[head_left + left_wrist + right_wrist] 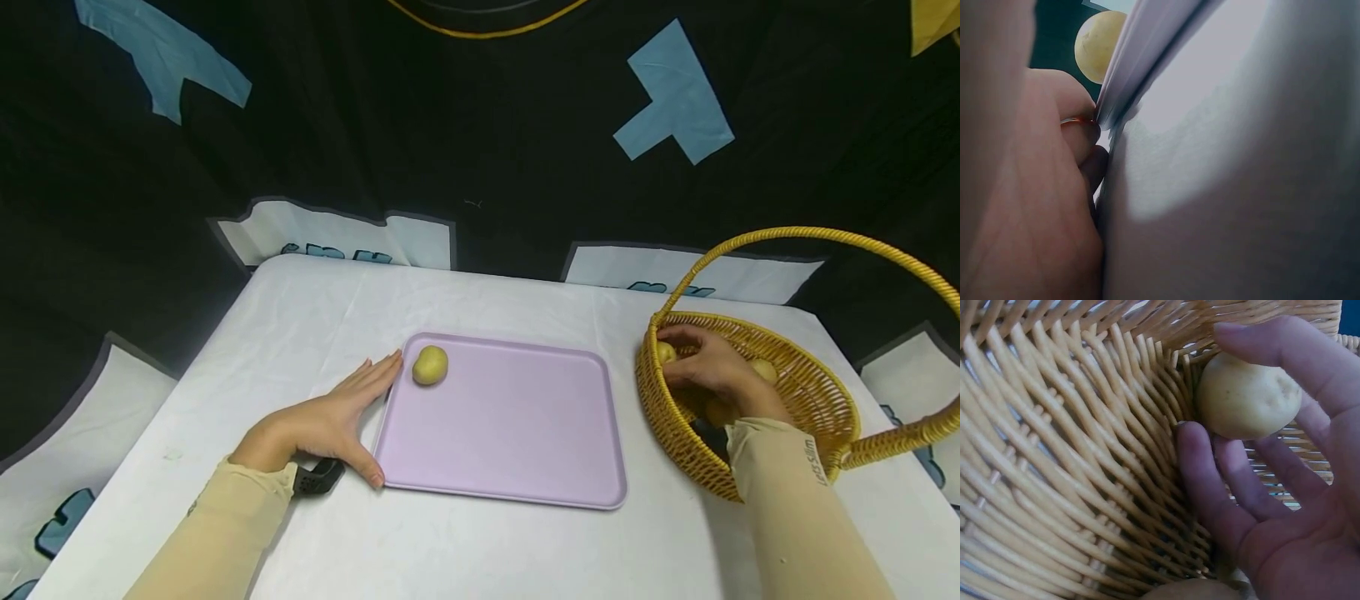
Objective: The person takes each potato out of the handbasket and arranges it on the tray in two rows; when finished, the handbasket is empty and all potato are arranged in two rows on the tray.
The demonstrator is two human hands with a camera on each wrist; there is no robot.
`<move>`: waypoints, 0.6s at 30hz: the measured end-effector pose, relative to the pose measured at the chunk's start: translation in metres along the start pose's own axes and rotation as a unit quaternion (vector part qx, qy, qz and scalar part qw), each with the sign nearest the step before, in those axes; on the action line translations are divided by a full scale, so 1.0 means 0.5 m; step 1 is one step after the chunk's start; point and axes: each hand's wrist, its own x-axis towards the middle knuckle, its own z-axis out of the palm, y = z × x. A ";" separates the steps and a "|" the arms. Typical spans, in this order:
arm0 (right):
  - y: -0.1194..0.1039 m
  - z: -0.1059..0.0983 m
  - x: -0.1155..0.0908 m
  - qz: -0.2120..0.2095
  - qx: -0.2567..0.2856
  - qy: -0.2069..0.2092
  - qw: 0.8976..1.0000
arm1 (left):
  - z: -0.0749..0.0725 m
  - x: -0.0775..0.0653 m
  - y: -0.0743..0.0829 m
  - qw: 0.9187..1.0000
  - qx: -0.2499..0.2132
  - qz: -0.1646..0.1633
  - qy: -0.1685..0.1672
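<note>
A lilac tray (510, 425) lies on the white table, with one potato (430, 365) near its far left corner. My left hand (330, 425) rests at the tray's left edge, fingers extended and thumb by the near corner. In the left wrist view, its fingers meet the tray's rim (1147, 50). Inside the wicker basket (813, 404) on the right, my right hand (708, 371) holds a potato (1244, 400) between thumb and fingers, close to the woven wall. Another potato (765, 370) lies in the basket beyond the wrist; the forearm hides part of the inside.
The basket's tall handle (810, 233) arches over the right side of the table. A black curtain (450, 150) with blue patches hangs behind the table. White tablecloth (480, 550) shows in front of the tray and between tray and basket.
</note>
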 end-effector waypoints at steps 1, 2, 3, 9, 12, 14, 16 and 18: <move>0.001 0.000 0.000 0.003 0.007 -0.001 1.000 | 0.000 0.000 -0.001 1.000 -0.001 0.001 0.000; 0.001 0.001 0.000 0.006 0.014 -0.001 1.000 | 0.000 0.000 -0.001 1.000 -0.002 0.002 0.000; 0.001 0.001 0.001 0.009 0.023 -0.002 1.000 | 0.000 0.000 -0.001 1.000 -0.003 0.003 -0.001; 0.001 -0.003 0.004 0.003 0.007 0.004 1.000 | -0.002 0.003 0.001 1.000 0.004 0.005 -0.001; 0.007 -0.004 0.010 -0.004 -0.001 0.002 1.000 | -0.002 0.002 0.002 1.000 0.004 0.003 -0.001; 0.009 -0.003 0.012 -0.007 -0.002 0.002 1.000 | -0.003 0.001 0.003 1.000 0.000 0.000 -0.002; 0.010 -0.002 0.012 -0.012 -0.003 0.002 1.000 | -0.003 0.001 0.003 1.000 -0.001 -0.002 -0.001; 0.008 -0.001 0.010 -0.012 -0.004 0.004 1.000 | -0.002 0.000 0.003 1.000 -0.003 -0.005 -0.001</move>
